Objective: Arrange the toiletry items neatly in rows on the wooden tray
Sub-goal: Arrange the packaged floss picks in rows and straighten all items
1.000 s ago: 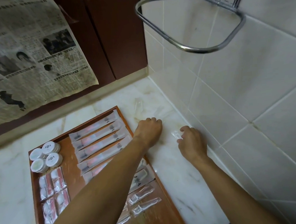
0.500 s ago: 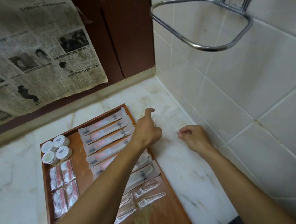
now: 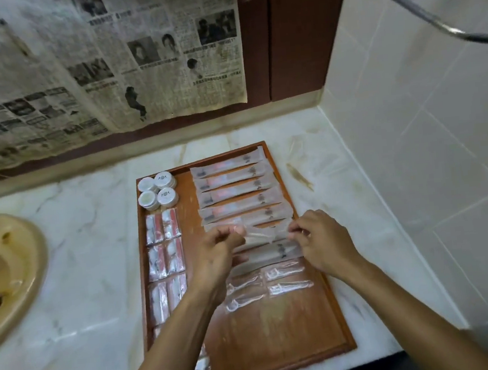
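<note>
Nearest, the bare front part of the wooden tray [image 3: 280, 330] waits for more things, so I think the step is adding 1 more packet to a row. Just past it, the left hand [image 3: 218, 251] and right hand [image 3: 321, 238] each pinch 1 end of a clear packet [image 3: 264, 233], stretched between them above the tray's middle. Next it needs laying flat and straight beside the long packets [image 3: 234, 185] farther back

Reddish wooden tray [image 3: 280, 330], clear glossy plastic packets [image 3: 237, 191], polished veined marble counter [image 3: 80, 260].
</note>
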Action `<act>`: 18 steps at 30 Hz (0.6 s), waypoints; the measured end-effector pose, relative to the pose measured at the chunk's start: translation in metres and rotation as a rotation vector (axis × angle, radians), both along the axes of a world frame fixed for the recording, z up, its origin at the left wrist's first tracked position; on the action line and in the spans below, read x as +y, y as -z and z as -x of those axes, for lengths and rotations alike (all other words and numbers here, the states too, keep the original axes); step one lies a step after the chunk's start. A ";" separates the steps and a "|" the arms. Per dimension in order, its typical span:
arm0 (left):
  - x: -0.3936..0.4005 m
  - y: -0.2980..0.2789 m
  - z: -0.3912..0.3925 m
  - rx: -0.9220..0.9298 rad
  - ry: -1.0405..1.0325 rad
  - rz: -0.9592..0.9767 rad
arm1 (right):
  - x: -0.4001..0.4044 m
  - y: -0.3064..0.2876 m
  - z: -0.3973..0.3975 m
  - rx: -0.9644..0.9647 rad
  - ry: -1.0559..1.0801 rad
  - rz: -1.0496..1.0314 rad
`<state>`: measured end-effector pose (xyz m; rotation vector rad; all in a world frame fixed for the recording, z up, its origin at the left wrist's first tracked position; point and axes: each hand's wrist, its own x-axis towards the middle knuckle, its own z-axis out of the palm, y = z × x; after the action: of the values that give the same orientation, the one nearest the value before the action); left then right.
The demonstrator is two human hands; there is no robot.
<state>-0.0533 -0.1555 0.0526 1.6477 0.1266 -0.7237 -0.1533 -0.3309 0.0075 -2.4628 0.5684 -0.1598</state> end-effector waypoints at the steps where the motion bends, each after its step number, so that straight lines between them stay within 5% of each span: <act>1: 0.011 0.002 0.006 0.031 -0.034 -0.019 | 0.007 0.004 0.004 -0.015 -0.032 0.026; 5: 0.049 0.012 0.026 0.122 -0.176 -0.048 | 0.029 0.018 0.023 -0.170 -0.123 0.127; 18: 0.082 0.045 0.068 0.179 -0.134 -0.297 | 0.047 0.045 0.077 -0.284 -0.579 0.426</act>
<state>-0.1217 -0.0740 0.0073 1.8318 0.4876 -0.7767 -0.2300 -0.2843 -0.0380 -2.8266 -0.3411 -0.4188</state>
